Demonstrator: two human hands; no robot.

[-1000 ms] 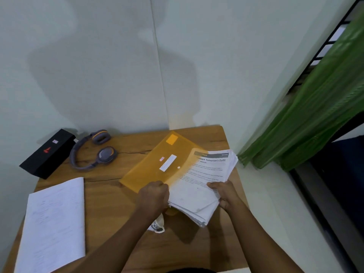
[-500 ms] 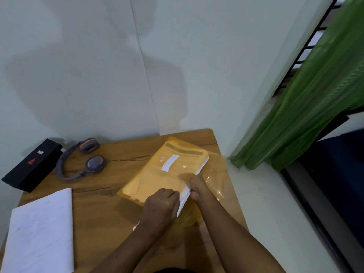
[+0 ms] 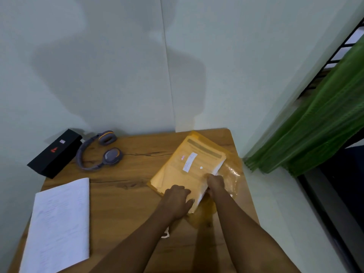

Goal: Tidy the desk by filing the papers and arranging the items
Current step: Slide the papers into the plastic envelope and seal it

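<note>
Papers (image 3: 213, 171): inside the orange folder (image 3: 189, 170), desk's (image 3: 128, 194) far right corner, under both hands.
Left hand (image 3: 177, 200): pressed flat on folder's near end.
Right hand (image 3: 215, 183): pinching the papers' edge.
Headphones (image 3: 98, 152): far left.

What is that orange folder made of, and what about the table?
The orange folder looks like thin, see-through plastic: the printed papers show through it, and its open flap shines. The table looks like wood or a wood-look coating, brown with grain lines and dark cracks; which one is hard to tell.
</note>
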